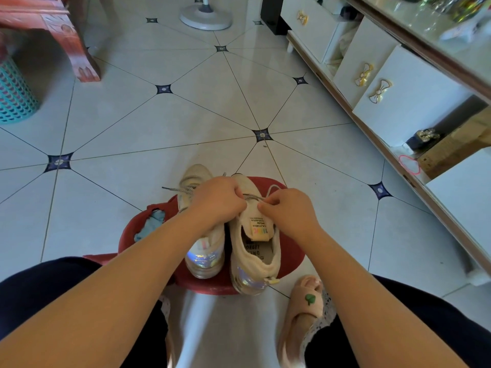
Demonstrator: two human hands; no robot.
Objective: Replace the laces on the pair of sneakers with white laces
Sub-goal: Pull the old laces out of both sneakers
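Two cream sneakers with shiny heels stand side by side on a red plastic stool (288,257). My left hand (219,201) lies over the left sneaker (204,254) and pinches the grey speckled lace (252,197) of the right sneaker (255,248) near its tongue. My right hand (288,212) pinches the same lace from the other side. The left sneaker's grey lace (176,189) trails off to the left. No white laces are in view.
A light blue cloth (151,225) lies on the stool's left part. My foot in a beige slipper (303,312) stands right of the stool. A white cabinet (398,96) runs along the right, a teal basket (13,94) and a wooden leg (82,59) at far left, a fan base (206,15) beyond.
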